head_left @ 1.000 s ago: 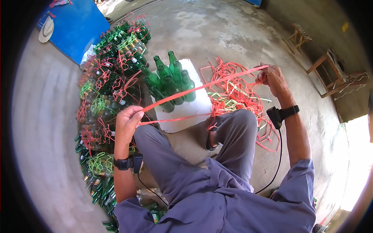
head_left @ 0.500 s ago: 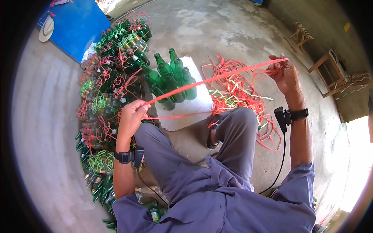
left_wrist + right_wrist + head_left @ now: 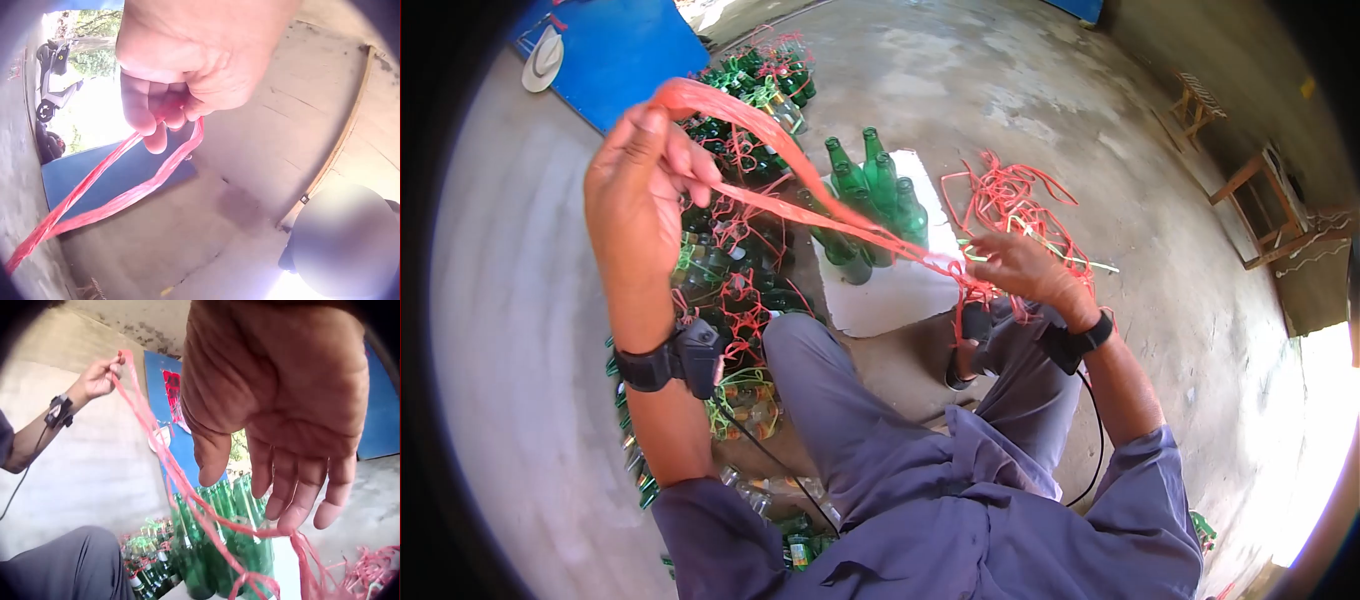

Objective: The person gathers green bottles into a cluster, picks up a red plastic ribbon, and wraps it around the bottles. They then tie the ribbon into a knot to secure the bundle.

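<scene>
My left hand [image 3: 635, 195] is raised at the left and pinches a loop of red plastic strap [image 3: 785, 208] between thumb and fingers. Two lengths of the strap [image 3: 106, 206] run down from that hand in the left wrist view. They slant past the green bottles [image 3: 884, 190] toward my right hand [image 3: 1032, 270], beside my right knee. Loosely bent fingers [image 3: 306, 494] of that hand hang at the strap in the right wrist view, not closed round it. Below them, the strap has a knotted part with loose ends. The bottles stand upright in a group on a white board [image 3: 870, 310].
A tangle of red and green straps [image 3: 1010, 190] lies on the floor right of the board. Many bottles bundled with straps [image 3: 745, 150] line the left side. Wooden stools [image 3: 1260, 205] stand by the right wall, and a blue panel [image 3: 625, 55] is at far left.
The left hand has risen up and left with the strap. The right hand has come down and inward from the upper right, letting go of the strap end it held.
</scene>
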`<state>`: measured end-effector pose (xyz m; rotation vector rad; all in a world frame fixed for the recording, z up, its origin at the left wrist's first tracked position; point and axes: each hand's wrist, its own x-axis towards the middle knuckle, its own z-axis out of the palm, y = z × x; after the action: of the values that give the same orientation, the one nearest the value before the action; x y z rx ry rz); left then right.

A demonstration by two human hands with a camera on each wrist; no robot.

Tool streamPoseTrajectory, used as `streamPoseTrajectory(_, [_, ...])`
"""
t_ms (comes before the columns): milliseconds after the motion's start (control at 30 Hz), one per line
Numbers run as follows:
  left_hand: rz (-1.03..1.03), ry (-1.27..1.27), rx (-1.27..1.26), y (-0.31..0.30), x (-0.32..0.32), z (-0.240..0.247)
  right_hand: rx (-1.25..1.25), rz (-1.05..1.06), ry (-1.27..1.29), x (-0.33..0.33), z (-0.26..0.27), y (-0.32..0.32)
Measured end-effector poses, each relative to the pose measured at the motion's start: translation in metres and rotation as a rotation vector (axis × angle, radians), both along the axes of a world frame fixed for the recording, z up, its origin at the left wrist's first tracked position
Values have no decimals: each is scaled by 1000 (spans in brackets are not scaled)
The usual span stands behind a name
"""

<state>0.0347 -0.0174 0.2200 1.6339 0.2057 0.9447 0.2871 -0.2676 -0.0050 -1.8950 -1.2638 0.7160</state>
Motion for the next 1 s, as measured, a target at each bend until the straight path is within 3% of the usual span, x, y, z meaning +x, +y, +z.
streamPoseTrajectory(167, [7,-71,112,10,-32,36,-173,168,33,-34,-21,27])
streamPoseTrajectory(267, [-4,-92,156,25,-61,42,-7,227,56,-52,-61,44])
streamPoseTrajectory(333, [-25,-137,96,36,-80,43,-23,218,27,-65,-70,50])
streamPoseTrajectory(433, [12,-156,25,55,-109,38,125,171,69,-77,-95,61])
streamPoseTrajectory(533, [108,-154,-13,70,-134,27,-24,256,-39,-81,-97,58])
streamPoseTrajectory(600, [157,-137,-16,86,-153,17,6,171,-156,-79,-101,50])
streamPoseTrajectory(700, [152,-85,-5,108,-178,-5,-69,148,-128,-65,-95,42])
streamPoseTrajectory(767, [433,-62,-80,115,-190,-21,-133,127,-92,-54,-92,38])
streamPoseTrajectory(800, [431,-60,-85,119,-196,-29,-195,104,-56,-48,-93,35])
streamPoseTrajectory(833, [531,-68,-144,123,-203,-39,-95,105,-246,-42,-102,32])
streamPoseTrajectory(867, [631,-77,-204,126,-210,-47,-101,102,-246,-36,-109,30])
streamPoseTrajectory(933, [664,-93,-253,130,-220,-63,154,16,-406,-25,-119,27])
streamPoseTrajectory(967, [700,-110,-296,130,-225,-71,-53,-15,-211,-33,-76,25])
streamPoseTrajectory(1000, [697,-110,-300,129,-228,-78,-56,-18,-211,-31,-76,25])
